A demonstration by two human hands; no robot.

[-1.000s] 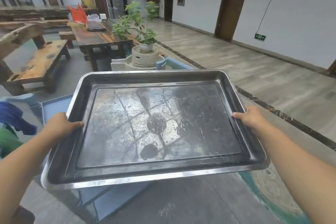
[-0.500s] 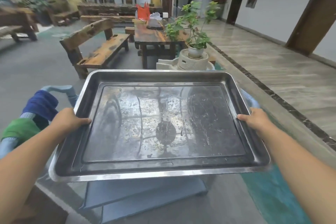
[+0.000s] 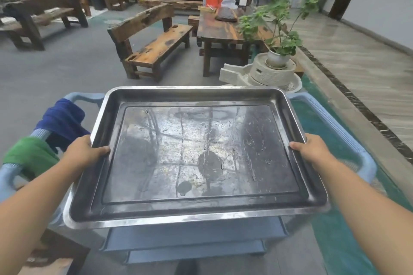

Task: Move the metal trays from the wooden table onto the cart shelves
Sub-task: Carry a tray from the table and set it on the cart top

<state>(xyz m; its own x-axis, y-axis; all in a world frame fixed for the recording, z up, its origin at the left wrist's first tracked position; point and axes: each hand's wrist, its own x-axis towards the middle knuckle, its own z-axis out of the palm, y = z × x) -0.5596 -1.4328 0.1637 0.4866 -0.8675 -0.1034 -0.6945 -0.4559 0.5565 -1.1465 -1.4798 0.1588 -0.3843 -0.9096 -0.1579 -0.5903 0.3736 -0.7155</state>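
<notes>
A large rectangular metal tray [image 3: 196, 154], wet and scratched inside, is held level in front of me. My left hand [image 3: 86, 153] grips its left rim with the thumb over the edge. My right hand [image 3: 309, 148] grips the right rim the same way. The tray hovers directly over a light-blue cart [image 3: 348, 131], whose handles show at both sides and whose lower shelves [image 3: 192, 238] show beneath the tray's near edge. The cart's top shelf is hidden under the tray.
Blue and green cloths [image 3: 44, 138] hang on the cart's left handle. A stone mill with a potted plant [image 3: 274, 67] stands just beyond the cart. Behind it are a wooden bench [image 3: 154, 49] and a wooden table [image 3: 219, 29]. A wooden corner [image 3: 53, 257] shows at the bottom left.
My view has swung left while I carry the tray. The cart now sits squarely under the tray, with both handles visible. Both hands keep the same grip.
</notes>
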